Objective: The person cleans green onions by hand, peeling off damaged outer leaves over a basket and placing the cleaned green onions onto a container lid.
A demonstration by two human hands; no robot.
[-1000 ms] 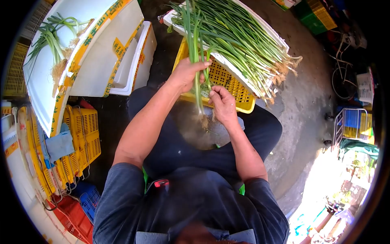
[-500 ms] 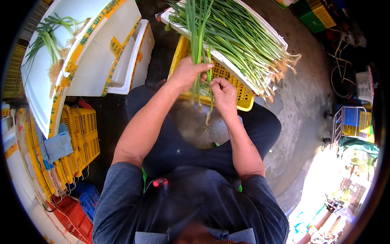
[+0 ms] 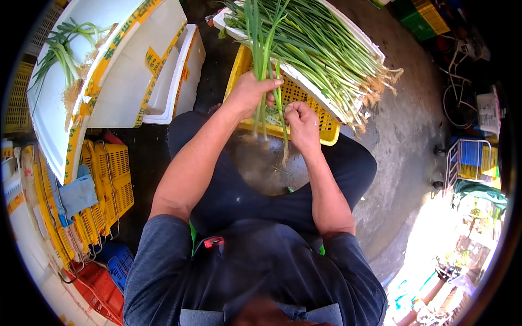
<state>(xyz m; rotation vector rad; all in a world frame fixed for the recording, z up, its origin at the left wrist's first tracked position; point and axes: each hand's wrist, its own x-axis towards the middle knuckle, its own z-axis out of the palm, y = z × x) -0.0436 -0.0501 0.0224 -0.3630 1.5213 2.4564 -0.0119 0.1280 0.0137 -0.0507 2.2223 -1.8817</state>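
Observation:
My left hand (image 3: 251, 93) is closed around a small bunch of green onions (image 3: 263, 46), leaves up and rooted ends hanging down. One stalk (image 3: 280, 103) stands a little apart on the right side of the bunch, its stringy roots lowest. Beside that stalk, my right hand (image 3: 303, 127) is pinched closed; whatever lies between its fingertips is too small to make out. Beneath both hands is a yellow plastic crate (image 3: 329, 138) with bits of greenery inside. A white foam box (image 3: 228, 31) rests across it, heaped with green onions (image 3: 321, 60) whose roots point right.
Several green onions (image 3: 66, 57) lie on a white foam surface (image 3: 51, 117) at the left, near another foam box (image 3: 187, 81). Yellow crates (image 3: 111, 174) stand at the lower left. A wheeled metal cart (image 3: 467, 163) is at the right on the concrete floor (image 3: 402, 141).
My right hand has shifted slightly up and right, its fingertips a little farther from the left hand. The separate stalk leans more to the right. The left hand keeps its hold.

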